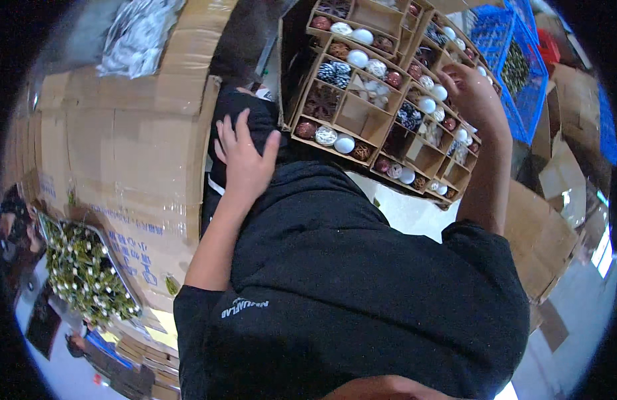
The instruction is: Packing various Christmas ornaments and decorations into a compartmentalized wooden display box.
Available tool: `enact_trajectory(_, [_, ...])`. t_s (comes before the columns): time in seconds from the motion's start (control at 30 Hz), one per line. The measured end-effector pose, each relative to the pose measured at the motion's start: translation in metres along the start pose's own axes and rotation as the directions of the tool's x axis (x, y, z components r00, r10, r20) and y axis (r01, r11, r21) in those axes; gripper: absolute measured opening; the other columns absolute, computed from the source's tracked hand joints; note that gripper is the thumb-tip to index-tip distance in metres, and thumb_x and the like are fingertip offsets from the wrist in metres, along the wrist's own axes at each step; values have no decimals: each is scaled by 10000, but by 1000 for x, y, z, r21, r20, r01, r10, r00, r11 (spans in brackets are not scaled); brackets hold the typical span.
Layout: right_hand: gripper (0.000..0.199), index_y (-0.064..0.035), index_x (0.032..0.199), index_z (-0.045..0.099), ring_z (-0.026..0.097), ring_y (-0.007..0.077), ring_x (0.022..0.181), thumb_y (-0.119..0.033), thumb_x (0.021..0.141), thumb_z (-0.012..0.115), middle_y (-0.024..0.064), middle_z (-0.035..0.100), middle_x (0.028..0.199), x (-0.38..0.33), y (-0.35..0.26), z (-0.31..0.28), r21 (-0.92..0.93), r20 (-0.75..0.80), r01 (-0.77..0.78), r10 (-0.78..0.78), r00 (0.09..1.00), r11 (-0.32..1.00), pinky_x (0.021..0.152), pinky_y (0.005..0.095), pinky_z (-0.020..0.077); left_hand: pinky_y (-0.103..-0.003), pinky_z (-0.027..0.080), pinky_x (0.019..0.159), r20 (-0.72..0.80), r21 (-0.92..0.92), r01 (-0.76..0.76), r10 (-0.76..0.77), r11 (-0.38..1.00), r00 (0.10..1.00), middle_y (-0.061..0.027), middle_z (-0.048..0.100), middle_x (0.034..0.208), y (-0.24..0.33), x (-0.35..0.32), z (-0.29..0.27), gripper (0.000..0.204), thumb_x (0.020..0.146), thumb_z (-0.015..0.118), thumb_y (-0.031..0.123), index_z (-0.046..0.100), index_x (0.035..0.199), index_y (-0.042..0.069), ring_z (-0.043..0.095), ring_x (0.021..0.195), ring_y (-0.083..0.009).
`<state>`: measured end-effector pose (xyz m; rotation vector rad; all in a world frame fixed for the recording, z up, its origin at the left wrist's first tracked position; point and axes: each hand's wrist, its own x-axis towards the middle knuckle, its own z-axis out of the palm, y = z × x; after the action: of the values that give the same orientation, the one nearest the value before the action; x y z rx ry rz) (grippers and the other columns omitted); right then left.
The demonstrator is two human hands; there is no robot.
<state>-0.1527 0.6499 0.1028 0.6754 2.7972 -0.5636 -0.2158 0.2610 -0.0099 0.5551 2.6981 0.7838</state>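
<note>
My left hand is held over my black-clad leg with its fingers spread and nothing in them. To its right stands a cardboard divider box, split into many small compartments. They hold white balls, reddish-brown balls, brown woven balls and frosted pine cones. Several compartments are bare, while one holds a dark brown snowflake-like ornament. My right hand reaches over the box's right part, its fingers curled round what looks like a reddish-brown ball, partly hidden by them.
A large taped carton stands close on my left, with clear plastic wrapping on top. Green sprigs with white tips lie at the lower left. Blue crates and opened cardboard are at the right.
</note>
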Motion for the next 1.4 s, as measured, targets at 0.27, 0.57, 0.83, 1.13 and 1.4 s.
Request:
enact_trajectory(0.27, [355,13,1224,564,668,152,846,-252,990,589,87,668,1016,-57,-11,54,710,328,-330,122,937,623,750,269,545,-308,423,999,168,-799,110,44,592,985,-129,650,1145,36,95,20,389,1004,516,254,566,1259,-35,599,1111,-194])
enact_trajectory(0.57, [415,33,1208,568,651,230,968,-270,936,648,153,663,1052,-45,-22,74,645,-59,-21,78,995,764,852,336,517,-394,446,969,307,-560,314,-160,767,938,-234,637,1201,39,145,83,461,889,501,214,561,1277,-28,602,1118,-349])
enact_trajectory(0.83, [565,55,1285,489,538,400,1153,-296,886,681,256,557,1226,-15,-41,78,95,-242,194,-167,956,976,1005,446,423,-436,423,1008,300,-357,455,-361,816,883,-276,595,1253,18,150,107,505,835,486,193,529,1297,-5,555,1184,-421])
enact_trajectory(1.13, [531,13,1226,544,557,411,1053,-377,887,669,236,627,1072,8,-51,91,-203,-77,284,-305,949,937,938,471,440,-445,500,551,498,-227,629,-467,743,731,-223,693,866,17,181,114,232,810,568,122,672,893,-68,693,690,-322])
enact_trajectory(1.4, [507,27,1155,590,560,412,1028,-393,884,674,243,638,1057,18,-61,72,-158,44,230,-226,973,960,934,473,443,-398,519,849,957,72,-40,-58,997,283,-85,670,1167,-54,278,232,310,888,533,232,696,1113,94,645,1065,-268])
